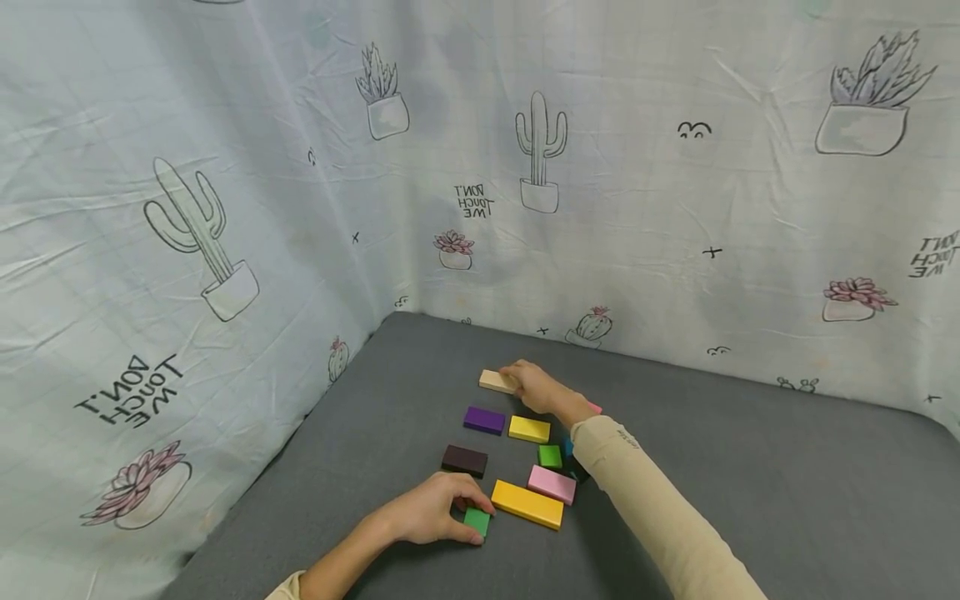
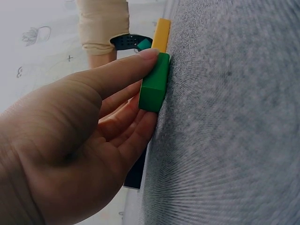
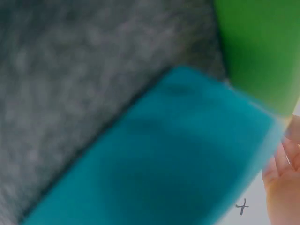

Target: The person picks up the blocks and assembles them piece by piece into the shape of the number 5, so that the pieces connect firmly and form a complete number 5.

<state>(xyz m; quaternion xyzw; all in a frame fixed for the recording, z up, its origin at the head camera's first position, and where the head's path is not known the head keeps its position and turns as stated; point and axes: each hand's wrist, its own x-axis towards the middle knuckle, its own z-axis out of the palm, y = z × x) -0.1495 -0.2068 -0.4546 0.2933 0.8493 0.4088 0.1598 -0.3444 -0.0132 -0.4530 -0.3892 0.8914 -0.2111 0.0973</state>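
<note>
My left hand (image 1: 435, 510) pinches a small green block (image 1: 476, 521) between thumb and fingers, low over the grey table. In the left wrist view the thumb lies along the top of this green block (image 2: 154, 86), with fingers beneath it. Farther off, my right hand (image 1: 538, 388) grips the right end of a beige block (image 1: 493, 381), its fingers bent down over it. A long orange-yellow block (image 1: 527, 505) lies just right of the left hand, and a dark brown block (image 1: 465, 461) just beyond it.
Between the hands lie a purple block (image 1: 483, 420), a yellow block (image 1: 529, 429), a light green block (image 1: 550, 456) and a pink block (image 1: 552, 485). A blue block (image 3: 164, 154) fills much of the right wrist view. Patterned curtains (image 1: 622, 233) enclose the table.
</note>
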